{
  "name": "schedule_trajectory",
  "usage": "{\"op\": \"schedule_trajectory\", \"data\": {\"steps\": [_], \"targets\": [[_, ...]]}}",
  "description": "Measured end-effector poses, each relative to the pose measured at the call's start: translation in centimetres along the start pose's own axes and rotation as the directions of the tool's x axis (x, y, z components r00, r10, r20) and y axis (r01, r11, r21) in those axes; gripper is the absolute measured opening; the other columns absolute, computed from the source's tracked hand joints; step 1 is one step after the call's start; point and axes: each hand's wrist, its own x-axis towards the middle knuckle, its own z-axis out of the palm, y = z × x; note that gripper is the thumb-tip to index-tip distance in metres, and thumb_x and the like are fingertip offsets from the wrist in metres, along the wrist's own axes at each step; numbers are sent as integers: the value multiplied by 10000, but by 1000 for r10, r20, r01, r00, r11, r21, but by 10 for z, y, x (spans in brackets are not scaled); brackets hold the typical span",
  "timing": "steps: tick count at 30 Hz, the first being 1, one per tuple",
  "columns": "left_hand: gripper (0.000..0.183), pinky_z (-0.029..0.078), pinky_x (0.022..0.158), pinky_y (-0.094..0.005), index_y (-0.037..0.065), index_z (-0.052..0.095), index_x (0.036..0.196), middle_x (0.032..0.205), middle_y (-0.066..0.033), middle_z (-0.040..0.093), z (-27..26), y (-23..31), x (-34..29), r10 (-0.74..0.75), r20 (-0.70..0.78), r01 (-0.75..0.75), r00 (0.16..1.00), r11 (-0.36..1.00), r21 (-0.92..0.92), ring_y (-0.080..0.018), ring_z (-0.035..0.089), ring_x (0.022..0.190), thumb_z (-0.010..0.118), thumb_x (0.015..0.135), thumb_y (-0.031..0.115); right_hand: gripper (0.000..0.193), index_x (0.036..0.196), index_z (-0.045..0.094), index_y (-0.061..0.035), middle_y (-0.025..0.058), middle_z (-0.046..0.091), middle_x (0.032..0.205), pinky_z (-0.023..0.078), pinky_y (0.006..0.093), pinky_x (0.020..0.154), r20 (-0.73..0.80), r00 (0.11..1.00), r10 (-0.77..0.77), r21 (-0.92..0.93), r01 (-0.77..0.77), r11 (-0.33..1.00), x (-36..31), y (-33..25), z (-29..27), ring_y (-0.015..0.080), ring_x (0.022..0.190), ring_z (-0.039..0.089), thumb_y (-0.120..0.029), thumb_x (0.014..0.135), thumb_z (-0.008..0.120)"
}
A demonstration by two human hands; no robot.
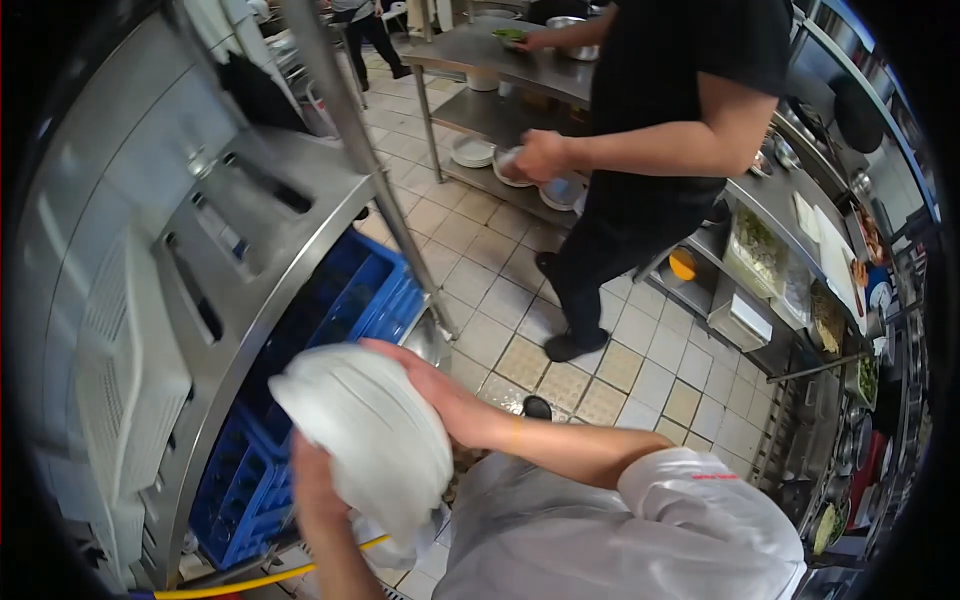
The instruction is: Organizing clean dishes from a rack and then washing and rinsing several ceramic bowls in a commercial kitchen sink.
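Observation:
Between my two hands is a stack of white dishes point(375, 430), tilted and smeared by motion; several rims show along its side, and I cannot tell whether they are plates or shallow bowls. My right hand point(440, 392) wraps round the far right side of the stack. From the near left, my left hand point(315, 478) supports it, its fingers partly hidden behind the dishes. The stack is beside the front edge of a slotted steel counter point(330, 195), above blue plastic crates point(235, 490).
White plastic racks point(130, 370) lean at the left wall. A steel post point(345, 100) rises at the counter's corner. A yellow hose point(240, 582) runs below. A co-worker in black point(650, 130) stands on the tiled floor point(480, 290) beside a steel table point(500, 60). Food containers point(760, 245) line the right.

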Motion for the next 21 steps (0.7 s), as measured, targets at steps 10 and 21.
{"op": "schedule_trajectory", "data": {"steps": [10, 21], "targets": [[627, 378, 979, -367, 62, 265, 1381, 1295, -138, 440, 240, -203, 69, -303, 259, 291, 917, 953, 84, -255, 455, 1174, 531, 814, 97, 753, 1447, 129, -84, 135, 261, 1424, 205, 317, 1077, -520, 807, 280, -24, -341, 940, -186, -60, -238, 227, 1335, 218, -61, 810, 530], [679, 356, 1017, -448, 107, 279, 1409, 1386, -107, 389, 301, -249, 122, -388, 625, 662, 677, 692, -288, -282, 423, 1236, 259, 924, 583, 713, 1431, 238, -160, 130, 381, 1344, 287, 326, 1040, -739, 658, 145, 28, -185, 982, -202, -46, -289, 236, 1241, 354, -61, 797, 549]]}}
